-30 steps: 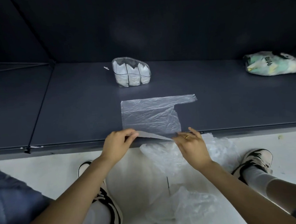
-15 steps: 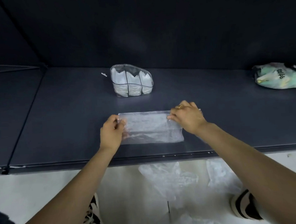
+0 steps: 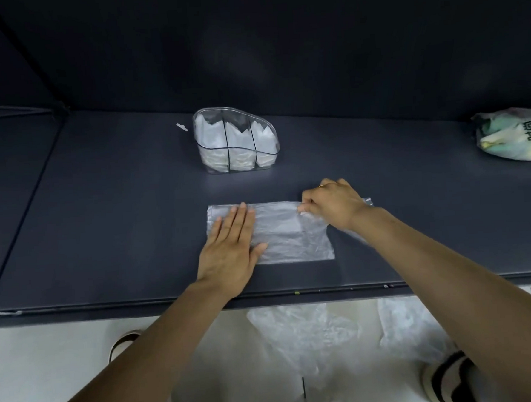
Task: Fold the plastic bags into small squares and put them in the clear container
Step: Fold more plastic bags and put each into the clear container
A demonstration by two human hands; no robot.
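A clear plastic bag (image 3: 291, 236), folded once into a flat rectangle, lies on the dark table (image 3: 104, 226) near its front edge. My left hand (image 3: 233, 246) presses flat on the bag's left part, fingers straight. My right hand (image 3: 333, 204) sits at the bag's upper right, fingers curled and pinching the bag's handle strip there. Behind the bag stands the clear container (image 3: 237, 140), divided into compartments that hold folded white bags.
A crumpled printed bag (image 3: 512, 137) lies at the table's far right. More loose clear bags (image 3: 303, 335) lie on the white floor below the table edge, between my shoes. A small white scrap (image 3: 181, 127) lies left of the container.
Both hands folded the bag's near edge away over itself. The left hand then let go and flattened on the bag; the right hand now pinches the handle strip at the upper right.
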